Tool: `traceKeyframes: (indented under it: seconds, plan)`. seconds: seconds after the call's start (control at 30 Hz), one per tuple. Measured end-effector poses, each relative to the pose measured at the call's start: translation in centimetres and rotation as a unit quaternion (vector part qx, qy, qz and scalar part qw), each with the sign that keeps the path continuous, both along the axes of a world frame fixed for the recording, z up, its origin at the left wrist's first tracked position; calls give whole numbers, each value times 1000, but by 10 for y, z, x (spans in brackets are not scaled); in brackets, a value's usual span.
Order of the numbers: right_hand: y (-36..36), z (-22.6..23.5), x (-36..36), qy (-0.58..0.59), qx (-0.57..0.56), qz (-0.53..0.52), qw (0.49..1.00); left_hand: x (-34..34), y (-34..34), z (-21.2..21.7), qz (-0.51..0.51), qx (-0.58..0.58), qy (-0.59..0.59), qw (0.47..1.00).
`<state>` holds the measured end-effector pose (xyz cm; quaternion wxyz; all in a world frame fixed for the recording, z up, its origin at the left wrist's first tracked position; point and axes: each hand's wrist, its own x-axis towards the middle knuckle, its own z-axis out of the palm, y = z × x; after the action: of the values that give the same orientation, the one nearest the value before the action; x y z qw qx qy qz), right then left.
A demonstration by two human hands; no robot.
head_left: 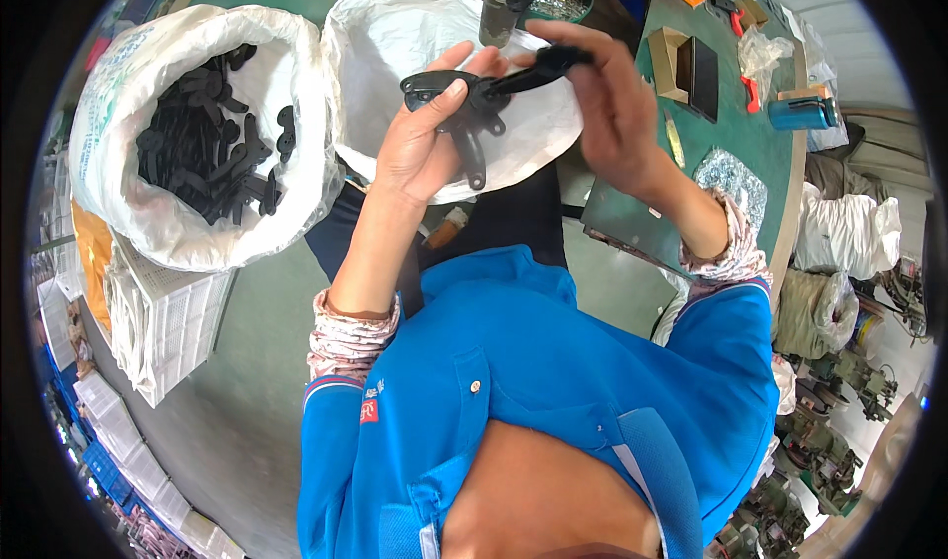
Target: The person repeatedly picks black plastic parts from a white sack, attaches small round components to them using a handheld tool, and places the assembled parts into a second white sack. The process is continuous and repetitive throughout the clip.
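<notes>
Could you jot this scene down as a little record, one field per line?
Left hand: holding black pieces, thumb on top
Right hand: blurred, at the right end of the pieces; grip unclear
Below the hands: open white bag
Left side: white sack with a pile of dark parts inside
Right side: green table with a cardboard box
Clothing: blue top

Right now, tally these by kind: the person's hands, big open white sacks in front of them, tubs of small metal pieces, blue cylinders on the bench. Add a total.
Hands: 2 (left hand, right hand)
Open white sacks: 2 (sack of black parts, sack under the hands)
Tub of metal pieces: 1
Blue cylinder: 1
Total: 6
</notes>
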<state>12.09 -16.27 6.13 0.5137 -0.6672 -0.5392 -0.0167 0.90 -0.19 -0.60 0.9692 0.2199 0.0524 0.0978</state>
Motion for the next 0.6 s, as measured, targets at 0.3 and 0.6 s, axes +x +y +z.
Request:
traceKeyframes:
  seconds: [0.3, 0.6]
  plan:
    - [13, -41, -2, 377, -82, 60, 921, 1, -10, 5, 66, 78, -15, 995]
    - [17, -7, 25, 290, -47, -31, 955, -1, -16, 11, 40, 48, 32, 998]
